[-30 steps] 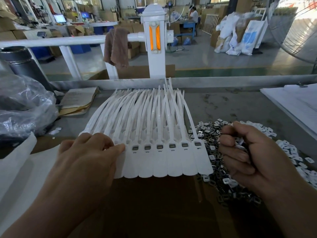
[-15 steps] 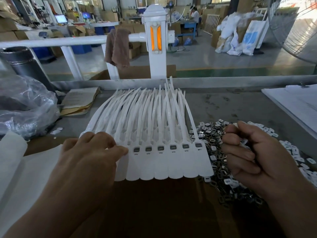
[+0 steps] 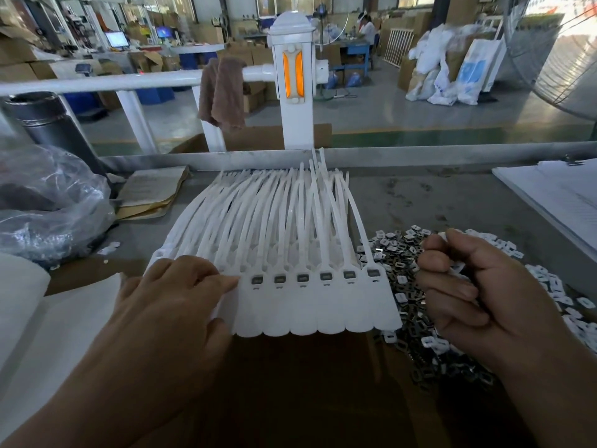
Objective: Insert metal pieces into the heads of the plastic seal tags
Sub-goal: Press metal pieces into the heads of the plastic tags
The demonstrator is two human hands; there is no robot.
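While left hand (image 3: 168, 305) stays flat on seal tags (image 3: 303, 305), right hand (image 3: 478, 302) (unmoved) still clutches metal pieces (image 3: 457, 270).

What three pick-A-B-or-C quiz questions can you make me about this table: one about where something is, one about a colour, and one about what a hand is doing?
1. Where is the pile of metal pieces?
A. Left of the seal tags
B. Right of the seal tags
C. Inside a cup

2. What colour is the towel hanging over the white rail?
A. Brown
B. Green
C. Yellow

3. What is the left hand doing?
A. Holding a pen
B. Pointing up in the air
C. Lying flat on the seal tags

Answers:
1. B, the pile lies on the table beside the right-most tag.
2. A, the cloth draped over the rail is brown.
3. C, its fingers are straight and rest on the left end of the row.
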